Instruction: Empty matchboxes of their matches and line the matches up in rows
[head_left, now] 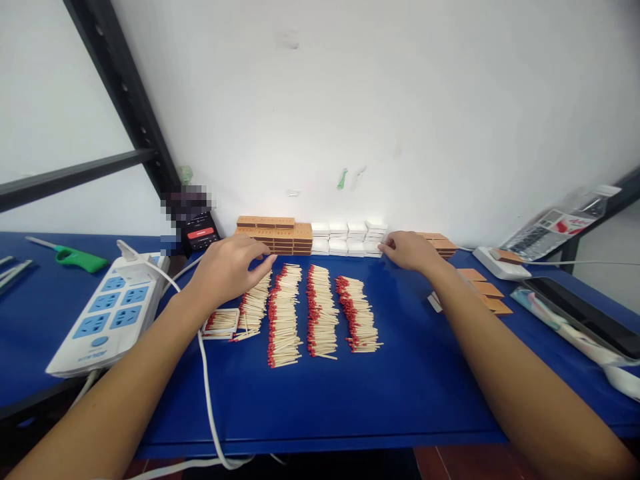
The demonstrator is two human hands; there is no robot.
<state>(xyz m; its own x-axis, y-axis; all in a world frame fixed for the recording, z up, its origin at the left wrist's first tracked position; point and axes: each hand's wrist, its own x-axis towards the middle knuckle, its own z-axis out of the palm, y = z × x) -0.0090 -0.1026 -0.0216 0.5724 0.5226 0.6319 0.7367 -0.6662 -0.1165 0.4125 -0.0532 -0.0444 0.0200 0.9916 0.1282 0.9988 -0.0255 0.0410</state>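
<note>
My left hand (230,267) hovers over the left rows of matches, thumb and fingers curved and apart, with nothing visible between them. Behind its fingertips stands a stack of brown matchboxes (300,241). White matchbox trays (345,245) are piled against the right side of that stack. My right hand (407,250) is at the right end of the trays, its bent fingertips against or very near them; no held thing shows. Red-tipped matches lie in several rows, among them a middle row (323,310) and a right row (360,317). A tray with matches (221,323) lies below my left wrist.
A white power strip (113,307) with a cable sits left, near a green lighter (80,259) and a phone (200,233). Brown sleeves (487,288), a white adapter (500,263), a clear bottle (560,223) and a dark-topped case (585,310) lie right. A wall stands behind.
</note>
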